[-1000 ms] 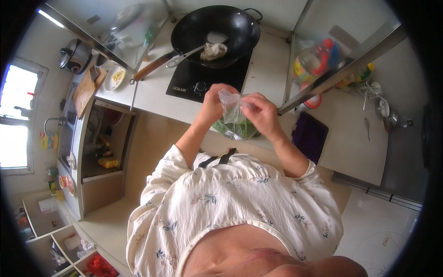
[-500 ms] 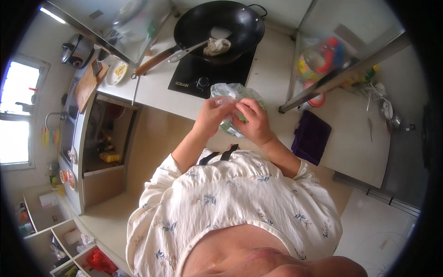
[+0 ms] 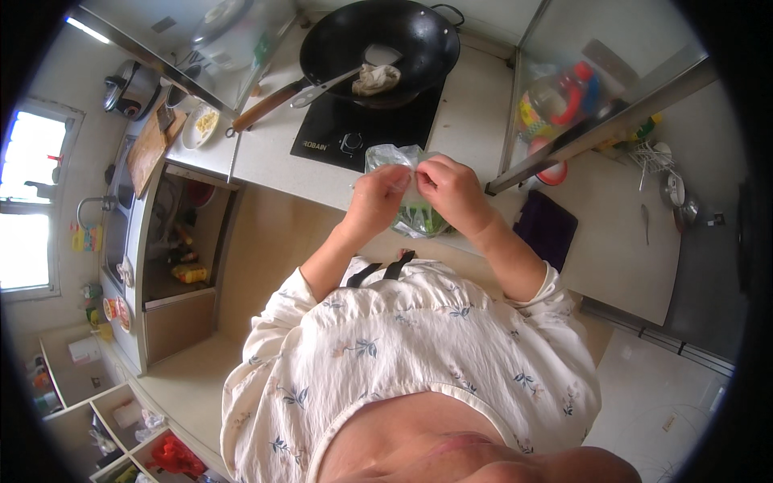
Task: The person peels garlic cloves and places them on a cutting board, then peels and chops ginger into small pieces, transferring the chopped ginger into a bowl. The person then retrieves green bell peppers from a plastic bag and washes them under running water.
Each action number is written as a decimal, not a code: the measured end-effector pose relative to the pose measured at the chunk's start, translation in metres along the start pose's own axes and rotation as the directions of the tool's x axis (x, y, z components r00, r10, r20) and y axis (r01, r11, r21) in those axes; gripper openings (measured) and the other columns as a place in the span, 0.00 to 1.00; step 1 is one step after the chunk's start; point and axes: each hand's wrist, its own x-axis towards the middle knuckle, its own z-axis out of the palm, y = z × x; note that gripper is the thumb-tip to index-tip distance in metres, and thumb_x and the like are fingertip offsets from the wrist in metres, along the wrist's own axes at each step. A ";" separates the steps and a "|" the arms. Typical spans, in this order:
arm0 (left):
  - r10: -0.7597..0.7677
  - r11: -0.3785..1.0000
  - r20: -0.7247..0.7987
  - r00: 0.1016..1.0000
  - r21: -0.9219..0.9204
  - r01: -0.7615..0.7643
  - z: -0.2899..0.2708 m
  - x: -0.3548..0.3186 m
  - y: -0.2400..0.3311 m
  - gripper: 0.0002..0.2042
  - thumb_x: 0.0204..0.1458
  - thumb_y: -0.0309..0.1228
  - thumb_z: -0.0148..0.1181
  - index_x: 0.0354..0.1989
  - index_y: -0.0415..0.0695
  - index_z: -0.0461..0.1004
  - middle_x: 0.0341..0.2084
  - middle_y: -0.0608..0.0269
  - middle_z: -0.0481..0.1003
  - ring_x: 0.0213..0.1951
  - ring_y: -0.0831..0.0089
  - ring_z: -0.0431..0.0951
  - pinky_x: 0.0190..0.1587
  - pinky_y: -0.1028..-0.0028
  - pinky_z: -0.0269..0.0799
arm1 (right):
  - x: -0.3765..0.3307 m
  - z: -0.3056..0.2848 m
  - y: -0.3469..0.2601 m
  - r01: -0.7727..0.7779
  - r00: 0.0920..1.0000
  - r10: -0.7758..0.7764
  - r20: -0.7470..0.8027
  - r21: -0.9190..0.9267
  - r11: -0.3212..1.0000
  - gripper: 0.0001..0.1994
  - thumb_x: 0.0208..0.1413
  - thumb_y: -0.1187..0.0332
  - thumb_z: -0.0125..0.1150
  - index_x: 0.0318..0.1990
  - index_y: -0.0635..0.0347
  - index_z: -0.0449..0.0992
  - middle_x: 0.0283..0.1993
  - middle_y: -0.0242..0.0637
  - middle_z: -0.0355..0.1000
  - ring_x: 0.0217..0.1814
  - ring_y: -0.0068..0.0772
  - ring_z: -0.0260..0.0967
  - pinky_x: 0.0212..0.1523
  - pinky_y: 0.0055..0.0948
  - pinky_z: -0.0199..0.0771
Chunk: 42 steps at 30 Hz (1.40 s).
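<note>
A clear plastic bag [image 3: 419, 219] with something green inside hangs at the counter's front edge, just in front of the cooktop. My left hand [image 3: 380, 191] is closed, pinching the bag's gathered upper part from the left. From the right, my right hand [image 3: 449, 189] pinches the same part, its fingertips close to the left ones. Crumpled plastic sticks up behind the fingers. What exactly the green contents are, I cannot make out.
Beyond my hands a black wok [image 3: 378, 48] sits on the black induction cooktop [image 3: 366, 133], with a spatula [image 3: 326, 87] and crumpled cloth [image 3: 376, 79] in it. A plate of food [image 3: 201, 127] and cutting board [image 3: 153, 153] are left; a dark purple cloth [image 3: 546, 229] lies right.
My hands have turned, and the fingers now pinch the bag's top more tightly together. My right hand has moved slightly right and up, showing more green in the bag.
</note>
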 end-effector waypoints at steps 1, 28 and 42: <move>0.057 0.997 0.023 0.998 0.052 -0.058 -0.001 0.001 -0.001 0.07 0.49 0.24 0.52 0.36 0.38 0.72 0.26 0.55 0.73 0.26 0.73 0.72 0.31 0.77 0.66 | 0.001 -0.001 0.002 0.019 0.999 -0.018 0.040 -0.023 1.000 0.06 0.37 0.80 0.58 0.25 0.64 0.70 0.25 0.40 0.67 0.23 0.41 0.66 0.23 0.29 0.67; -0.296 0.789 0.050 0.954 -0.550 0.274 -0.010 0.022 0.017 0.27 0.55 0.53 0.38 0.10 0.47 0.58 0.09 0.75 0.56 0.13 0.84 0.52 0.15 0.80 0.46 | 0.025 -0.022 -0.009 -0.141 0.982 0.119 0.143 0.151 0.978 0.04 0.47 0.69 0.56 0.28 0.59 0.72 0.26 0.34 0.69 0.29 0.27 0.68 0.30 0.23 0.67; -0.448 0.705 0.312 0.838 -0.453 0.545 -0.016 0.025 0.008 0.09 0.49 0.32 0.55 0.22 0.41 0.70 0.11 0.74 0.62 0.12 0.86 0.58 0.14 0.82 0.52 | 0.031 -0.015 0.015 -0.254 0.922 0.221 0.318 0.065 0.965 0.10 0.48 0.66 0.56 0.24 0.63 0.69 0.19 0.41 0.67 0.21 0.38 0.67 0.24 0.28 0.65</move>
